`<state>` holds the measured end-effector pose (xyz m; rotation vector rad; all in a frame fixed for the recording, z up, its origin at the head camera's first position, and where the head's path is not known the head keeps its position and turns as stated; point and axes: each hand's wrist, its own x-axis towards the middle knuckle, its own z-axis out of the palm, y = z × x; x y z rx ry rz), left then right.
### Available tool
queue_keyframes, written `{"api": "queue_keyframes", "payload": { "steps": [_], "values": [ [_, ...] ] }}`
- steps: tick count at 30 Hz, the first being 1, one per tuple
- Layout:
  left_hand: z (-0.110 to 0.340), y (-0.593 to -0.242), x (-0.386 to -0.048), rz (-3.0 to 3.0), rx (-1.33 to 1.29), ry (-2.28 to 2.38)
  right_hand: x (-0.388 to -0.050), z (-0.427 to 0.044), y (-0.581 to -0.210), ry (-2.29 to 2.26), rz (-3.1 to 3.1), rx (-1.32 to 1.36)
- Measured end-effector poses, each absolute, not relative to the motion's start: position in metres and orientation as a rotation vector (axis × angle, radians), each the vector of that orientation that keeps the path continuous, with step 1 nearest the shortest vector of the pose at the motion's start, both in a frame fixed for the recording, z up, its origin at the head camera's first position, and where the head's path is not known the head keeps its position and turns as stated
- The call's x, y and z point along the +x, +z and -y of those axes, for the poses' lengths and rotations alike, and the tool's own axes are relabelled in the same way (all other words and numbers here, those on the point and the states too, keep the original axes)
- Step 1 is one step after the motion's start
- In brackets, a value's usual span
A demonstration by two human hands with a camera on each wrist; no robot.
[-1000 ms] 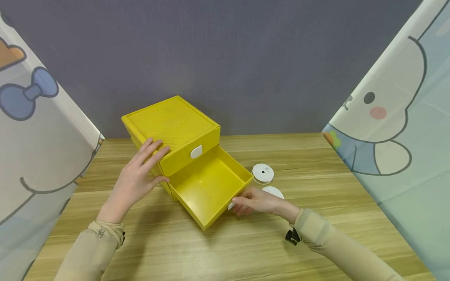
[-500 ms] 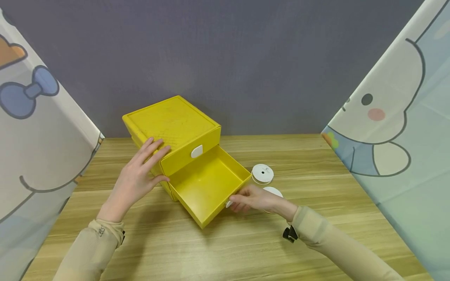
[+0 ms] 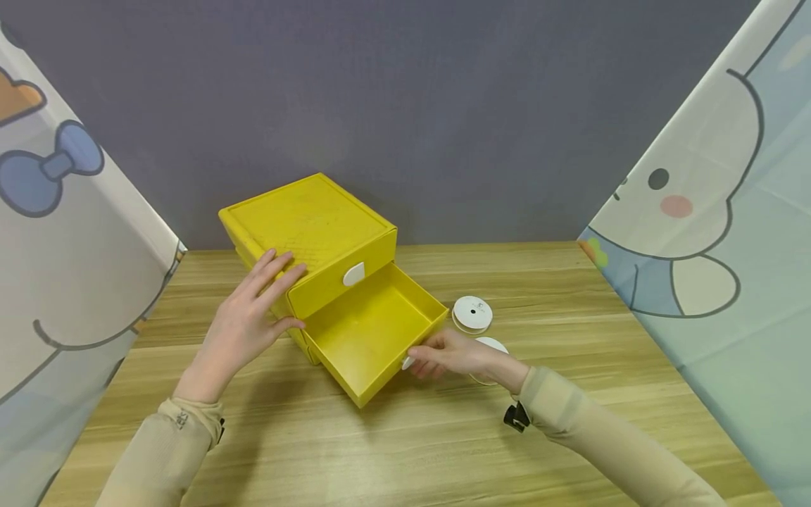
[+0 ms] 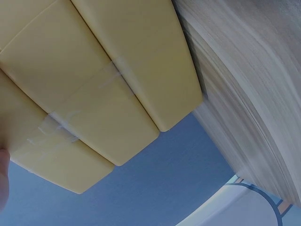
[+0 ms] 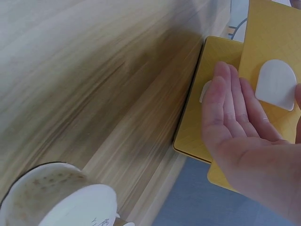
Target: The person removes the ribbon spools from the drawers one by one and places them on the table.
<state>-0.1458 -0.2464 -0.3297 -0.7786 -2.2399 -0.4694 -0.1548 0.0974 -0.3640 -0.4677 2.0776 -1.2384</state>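
On the table stands a yellow drawer cabinet (image 3: pixel 310 218), its side filling much of the left wrist view (image 4: pixel 84 84). Below its closed top drawer, another drawer (image 3: pixel 370 331) is pulled partly out, with nothing inside it. My left hand (image 3: pixel 243 327) rests its spread fingers on the cabinet's top edge, thumb against the side. At the open drawer's front, my right hand (image 3: pixel 453 354) touches the white handle (image 3: pixel 407 362) with its thumb. In the right wrist view its fingers (image 5: pixel 230 103) extend fairly straight beside that handle (image 5: pixel 276 84), in front of a lower drawer.
Two white spools lie right of the drawer, one behind my right hand (image 3: pixel 472 313) and the other (image 3: pixel 493 344) partly hidden by it. A grey wall (image 3: pixel 481 141) stands behind the wooden table (image 3: pixel 380 458), with printed cloths at both sides.
The open drawer has slid slightly inward, its front shifting left toward the cabinet, and my right hand has moved with it. My left hand has stayed in place.
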Motion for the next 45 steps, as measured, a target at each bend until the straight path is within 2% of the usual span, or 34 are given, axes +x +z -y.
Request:
{"api": "queue_keyframes", "payload": {
  "steps": [45],
  "values": [
    [0.247, -0.330, -0.146, 2.238, -0.787, -0.472, -0.182, -0.049, -0.358, -1.232, -2.208, -0.385]
  ]
}}
